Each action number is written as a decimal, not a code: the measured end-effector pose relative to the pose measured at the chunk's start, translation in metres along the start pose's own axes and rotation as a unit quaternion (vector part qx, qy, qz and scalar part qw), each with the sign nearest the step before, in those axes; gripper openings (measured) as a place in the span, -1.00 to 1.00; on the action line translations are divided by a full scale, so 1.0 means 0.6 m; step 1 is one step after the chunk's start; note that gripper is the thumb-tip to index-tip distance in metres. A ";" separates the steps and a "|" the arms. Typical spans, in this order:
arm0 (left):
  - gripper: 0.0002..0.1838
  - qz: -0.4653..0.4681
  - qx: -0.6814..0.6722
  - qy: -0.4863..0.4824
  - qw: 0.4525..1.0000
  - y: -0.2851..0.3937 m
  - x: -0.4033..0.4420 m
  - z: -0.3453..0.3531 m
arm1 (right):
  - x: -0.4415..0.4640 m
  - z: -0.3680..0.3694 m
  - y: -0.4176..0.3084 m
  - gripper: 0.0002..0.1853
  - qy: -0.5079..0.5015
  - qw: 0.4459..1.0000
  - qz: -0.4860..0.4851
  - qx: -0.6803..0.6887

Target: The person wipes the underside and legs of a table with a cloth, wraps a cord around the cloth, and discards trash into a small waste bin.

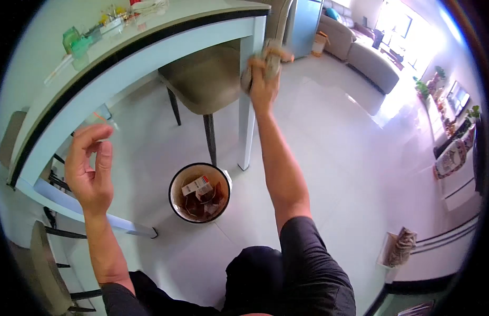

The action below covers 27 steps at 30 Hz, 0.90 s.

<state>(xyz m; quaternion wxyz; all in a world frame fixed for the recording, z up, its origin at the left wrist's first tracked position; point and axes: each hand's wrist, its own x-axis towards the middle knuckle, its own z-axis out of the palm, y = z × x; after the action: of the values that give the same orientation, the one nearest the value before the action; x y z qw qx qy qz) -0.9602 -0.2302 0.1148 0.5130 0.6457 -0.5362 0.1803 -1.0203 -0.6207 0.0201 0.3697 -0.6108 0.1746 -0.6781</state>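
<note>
My right hand [264, 87] is closed around a crumpled greyish cloth [274, 64], slightly blurred. It presses the cloth at the upper part of the white table leg [246, 126]. My left hand [90, 166] is raised beside the table's white side rail [144, 52], its fingers loosely bent and apart from the thumb, with nothing in them. A brown padded chair [202, 79] is tucked under the table between my hands. Below it on the floor stands a round bin [173, 203] with a dark rim, holding a small white box and other waste.
On the tabletop [165, 20] are green glass containers [76, 45] and several small items. Another chair [41, 263] is at lower left. Behind are a fridge [303, 29] and a sofa [373, 63]. A cabinet with a bundled item [402, 246] stands at right.
</note>
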 end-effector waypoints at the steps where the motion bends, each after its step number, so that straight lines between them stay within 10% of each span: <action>1: -0.78 0.051 0.078 0.008 0.996 0.010 0.015 0.002 | -0.042 -0.013 0.023 -0.57 -0.021 0.999 0.033 0.009; 4: -0.75 0.106 0.215 0.031 0.970 0.044 0.053 0.015 | -0.137 -0.030 0.123 -0.58 0.031 0.998 -0.035 -0.046; 8: -0.66 0.270 0.376 0.030 0.886 0.051 0.121 0.022 | -0.146 -0.062 0.099 -0.50 -0.065 0.975 0.197 0.079; 15: -0.49 0.282 0.536 0.059 0.794 0.012 0.184 0.056 | 0.081 0.016 -0.072 -0.24 -0.022 0.989 -0.136 -0.048; 19: -0.37 0.261 0.583 0.083 0.765 -0.032 0.177 0.072 | 0.062 0.043 -0.077 -0.43 0.106 0.925 -0.308 -0.196; 24: -0.37 0.245 0.566 0.097 0.781 -0.066 0.170 0.101 | -0.068 0.023 0.083 -0.37 0.107 0.916 -0.297 -0.246; 27: -0.44 0.271 0.558 0.101 0.778 -0.082 0.170 0.098 | -0.164 -0.021 0.153 -0.35 0.002 0.999 0.021 -0.027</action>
<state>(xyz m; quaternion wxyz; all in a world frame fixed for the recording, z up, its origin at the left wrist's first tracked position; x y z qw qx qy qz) -0.8990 -0.3375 0.1474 0.0442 0.6248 -0.4397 0.6438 -1.0078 -0.6140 -0.1143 0.3672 -0.6153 0.2065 -0.6662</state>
